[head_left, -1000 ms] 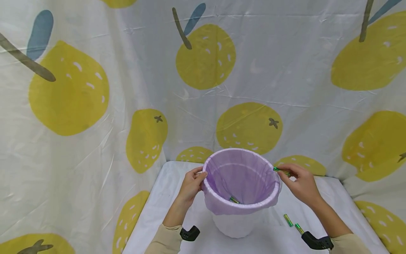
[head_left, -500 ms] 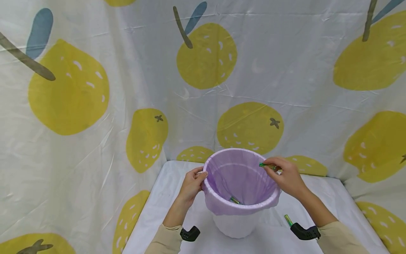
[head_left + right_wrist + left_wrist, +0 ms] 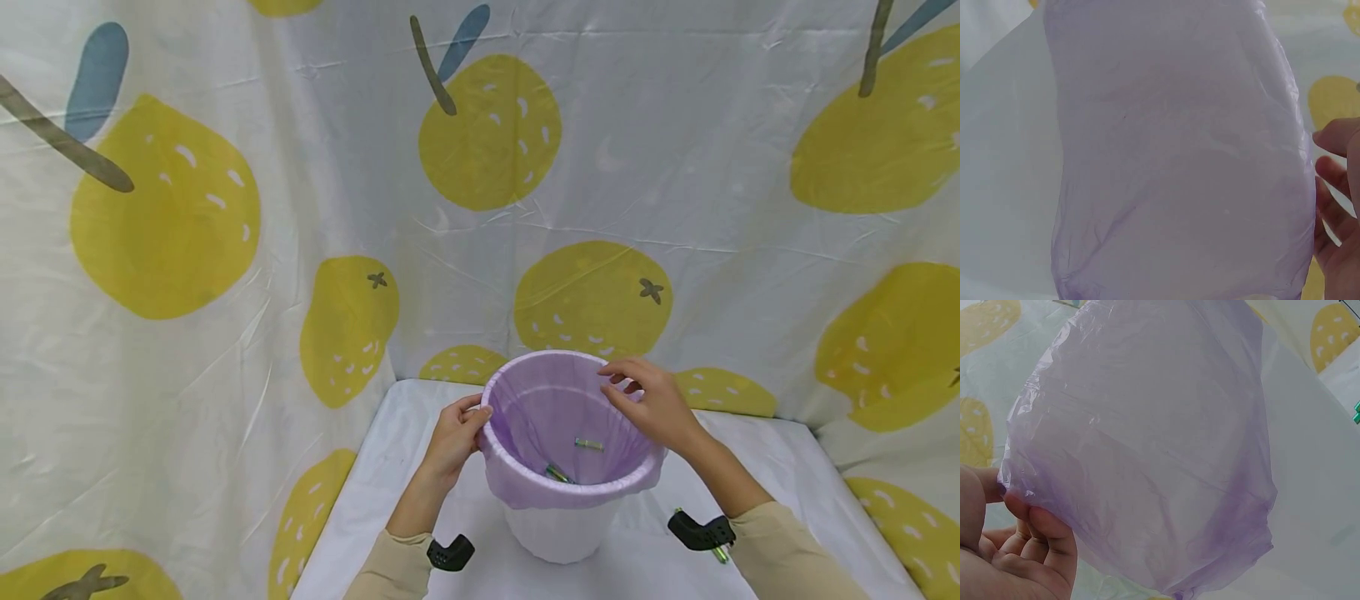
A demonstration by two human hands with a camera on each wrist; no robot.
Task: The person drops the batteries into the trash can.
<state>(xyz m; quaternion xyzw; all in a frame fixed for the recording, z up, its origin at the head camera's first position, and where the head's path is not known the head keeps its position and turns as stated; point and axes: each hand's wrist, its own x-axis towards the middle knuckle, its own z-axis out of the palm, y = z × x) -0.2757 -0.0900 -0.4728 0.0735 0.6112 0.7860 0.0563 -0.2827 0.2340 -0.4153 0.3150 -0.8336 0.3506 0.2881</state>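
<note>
A white trash bin (image 3: 558, 533) stands on the table, lined with a thin purple bag (image 3: 525, 492) folded down over its rim. My left hand (image 3: 453, 433) grips the rim at the left, the thumb over the edge and the fingers outside against the bag. My right hand (image 3: 648, 404) is over the right side of the opening, fingers parted and loosely bent, with nothing between them. Within the bin show a green battery (image 3: 588, 444) toward the middle and more green-and-gold batteries (image 3: 558, 473) lower down, partly hidden by the near rim.
On the white cloth (image 3: 637, 575) right of the bin lies a battery (image 3: 721, 555), partly covered by the black wrist camera (image 3: 701, 531). Another peeks out behind that camera. A fruit-printed curtain (image 3: 465, 292) hangs behind and beside the table.
The right hand has moved left from beside the rim to over the opening and let go of the battery it pinched. That battery is now inside the bin. The left hand stays put.
</note>
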